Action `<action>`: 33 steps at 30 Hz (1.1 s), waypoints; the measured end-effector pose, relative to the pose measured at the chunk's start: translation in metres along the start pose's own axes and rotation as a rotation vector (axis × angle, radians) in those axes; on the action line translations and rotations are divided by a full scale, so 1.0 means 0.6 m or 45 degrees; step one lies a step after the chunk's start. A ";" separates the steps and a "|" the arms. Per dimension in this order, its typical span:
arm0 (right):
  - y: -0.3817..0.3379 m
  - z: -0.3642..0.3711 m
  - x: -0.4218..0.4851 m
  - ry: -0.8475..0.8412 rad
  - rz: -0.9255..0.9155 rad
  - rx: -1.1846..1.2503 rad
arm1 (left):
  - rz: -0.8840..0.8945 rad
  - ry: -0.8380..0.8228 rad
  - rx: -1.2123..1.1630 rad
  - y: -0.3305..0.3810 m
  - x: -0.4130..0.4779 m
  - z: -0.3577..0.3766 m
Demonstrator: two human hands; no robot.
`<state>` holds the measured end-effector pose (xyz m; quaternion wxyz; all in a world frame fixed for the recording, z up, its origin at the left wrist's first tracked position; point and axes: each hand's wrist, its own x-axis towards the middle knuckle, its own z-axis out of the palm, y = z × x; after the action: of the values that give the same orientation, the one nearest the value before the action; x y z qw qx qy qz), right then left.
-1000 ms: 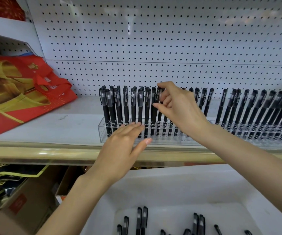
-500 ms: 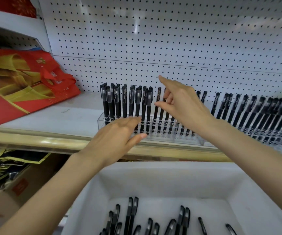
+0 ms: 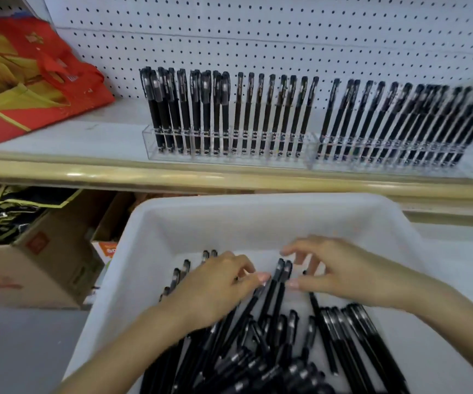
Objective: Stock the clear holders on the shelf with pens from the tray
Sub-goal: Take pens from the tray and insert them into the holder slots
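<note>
Both hands are down in the white tray point(image 3: 155, 223) in the lower middle of the frame. The left hand point(image 3: 215, 288) lies flat on top of the black pens point(image 3: 275, 351), with its fingers resting on them. I cannot tell if its grip has closed on any pen. The right hand point(image 3: 340, 268) is just beside it, fingers spread and curved above the pens. Its grip is wide and holds nothing. Two pens point(image 3: 282, 273) poke up between the two hands, with their caps pointing toward the shelf point(image 3: 87, 137).

The pile of pens fills the near part of the tray. The far part of the tray is bare.

Across the upper middle of the frame, two clear holders stand side by side on the shelf. The left holder point(image 3: 151, 143) has pens standing upright in it. The right holder point(image 3: 386, 163) is packed with leaning pens. A red and yellow bag point(image 3: 39, 78) lies in the upper left of the frame. Cardboard boxes point(image 3: 41, 257) sit under the shelf at the left.
</note>
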<state>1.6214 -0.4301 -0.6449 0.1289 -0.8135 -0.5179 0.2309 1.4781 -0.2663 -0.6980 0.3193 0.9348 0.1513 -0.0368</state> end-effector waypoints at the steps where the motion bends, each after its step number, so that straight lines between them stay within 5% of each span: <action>1: 0.010 0.024 -0.008 -0.096 0.032 -0.036 | -0.022 -0.075 0.038 -0.001 0.000 0.013; 12: 0.046 0.122 -0.010 -0.144 0.287 0.291 | -0.068 -0.280 -0.326 -0.016 -0.013 0.056; 33: 0.013 0.110 -0.023 -0.378 0.470 1.110 | 0.007 -0.630 -0.215 -0.023 -0.012 0.043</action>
<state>1.5892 -0.4478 -0.7020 0.3388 -0.7203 -0.2332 0.5585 1.4678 -0.2736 -0.7251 0.4237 0.8677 0.0687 -0.2505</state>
